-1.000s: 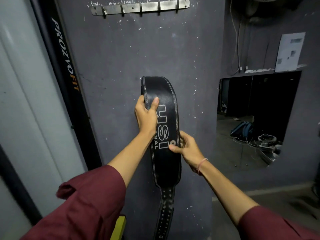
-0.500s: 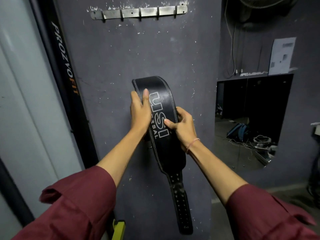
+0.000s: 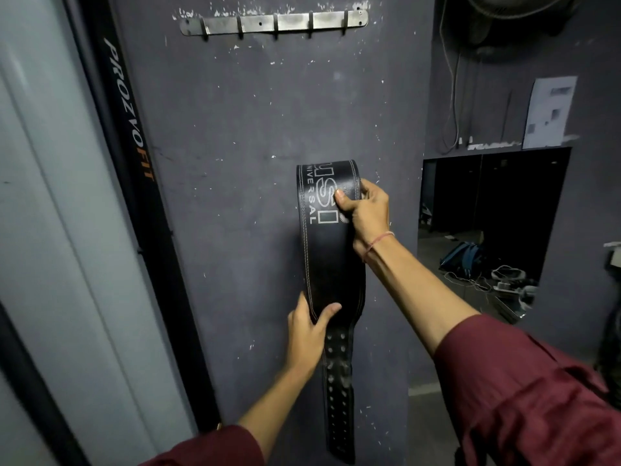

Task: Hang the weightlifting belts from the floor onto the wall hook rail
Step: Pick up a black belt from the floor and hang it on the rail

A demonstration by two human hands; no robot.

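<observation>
A black leather weightlifting belt [image 3: 327,260] with white lettering hangs folded in front of the dark grey wall. My right hand [image 3: 364,211] grips its upper right edge, thumb on the lettering. Lower down, my left hand [image 3: 311,326] pinches the belt where it narrows into the holed strap, which dangles below. The metal hook rail [image 3: 274,23] is fixed to the wall high above the belt, with several bare hooks.
A black upright bar with PROZVOFIT lettering [image 3: 129,129] runs along the left of the wall panel. To the right a mirror [image 3: 487,230] reflects a bag and cables on the floor. A paper sheet [image 3: 549,112] and a cable hang above it.
My left hand slid down from the belt's top to its narrow part. My right hand rose to the upper edge. The belt straightened to hang vertically.
</observation>
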